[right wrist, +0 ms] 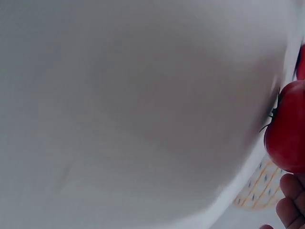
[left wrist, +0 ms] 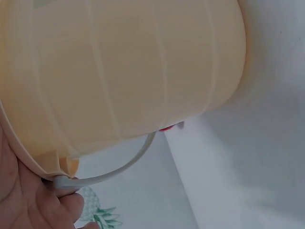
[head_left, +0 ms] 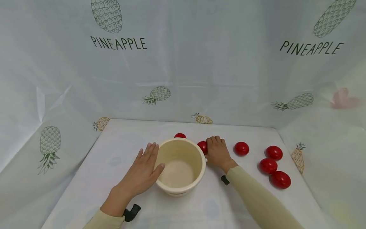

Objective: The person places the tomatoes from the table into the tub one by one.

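Note:
A cream bucket stands upright at the table's middle in the head view. My left hand rests against its left rim, fingers extended and thumb over the opening. In the left wrist view, my left hand touches the rim of the bucket beside the grey handle's hinge. Right of the bucket, my right hand holds a red tomato with bent fingers; its thumb is hidden. The right wrist view shows that tomato with fingertips of my right hand against its lower side.
Another red tomato lies behind the bucket, partly hidden. One more tomato is to the right of my right hand, and several lie farther right, including one nearest the front. A pineapple-print sheet hangs behind the white table.

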### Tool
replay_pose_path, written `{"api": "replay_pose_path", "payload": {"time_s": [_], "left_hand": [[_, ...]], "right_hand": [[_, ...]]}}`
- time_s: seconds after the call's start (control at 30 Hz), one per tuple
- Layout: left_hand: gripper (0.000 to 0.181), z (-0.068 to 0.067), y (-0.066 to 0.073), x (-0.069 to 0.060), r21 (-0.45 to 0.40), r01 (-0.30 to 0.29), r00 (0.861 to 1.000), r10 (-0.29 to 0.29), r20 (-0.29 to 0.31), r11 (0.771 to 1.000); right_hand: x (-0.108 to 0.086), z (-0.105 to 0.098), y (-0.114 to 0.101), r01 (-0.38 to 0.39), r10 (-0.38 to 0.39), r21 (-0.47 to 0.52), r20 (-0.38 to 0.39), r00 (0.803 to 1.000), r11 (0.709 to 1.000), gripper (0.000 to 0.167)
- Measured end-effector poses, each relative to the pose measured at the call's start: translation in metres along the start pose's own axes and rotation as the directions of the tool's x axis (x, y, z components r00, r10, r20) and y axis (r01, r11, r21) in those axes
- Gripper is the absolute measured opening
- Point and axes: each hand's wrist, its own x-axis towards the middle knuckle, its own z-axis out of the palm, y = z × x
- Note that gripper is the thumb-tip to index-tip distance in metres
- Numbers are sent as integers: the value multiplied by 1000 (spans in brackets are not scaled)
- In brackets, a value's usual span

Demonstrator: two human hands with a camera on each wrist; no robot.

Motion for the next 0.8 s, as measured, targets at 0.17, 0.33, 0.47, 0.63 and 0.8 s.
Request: {"api": "replay_pose_path", "payload": {"time_s": [0.17, 0.33, 0.47, 0.63, 0.8], "left_hand": [[76, 5, 12, 6, 0, -14, 1000, 14, -8, 1000], [73, 13, 26, 14, 5, -15, 1000, 15, -16, 1000], [72, 20, 37, 20, -2, 4, 1000, -4, -26, 1000], [71, 25, 53, 26, 8, 14, 999, -13, -52, 1000], [72, 22, 55, 30, 62, -3, 1000, 4, -15, 998]], "right_hand": [[-8, -14, 26, -48, 47, -14, -40, 998, 999, 70], [-13, -34, 48, -65, 66, 8, -122, 990, 998, 68], [-16, -48, 59, -77, 77, 5, -143, 987, 997, 67], [-18, -61, 68, -94, 91, -8, -181, 979, 995, 68], [-18, -82, 67, -106, 103, 3, -245, 964, 994, 66]]}}
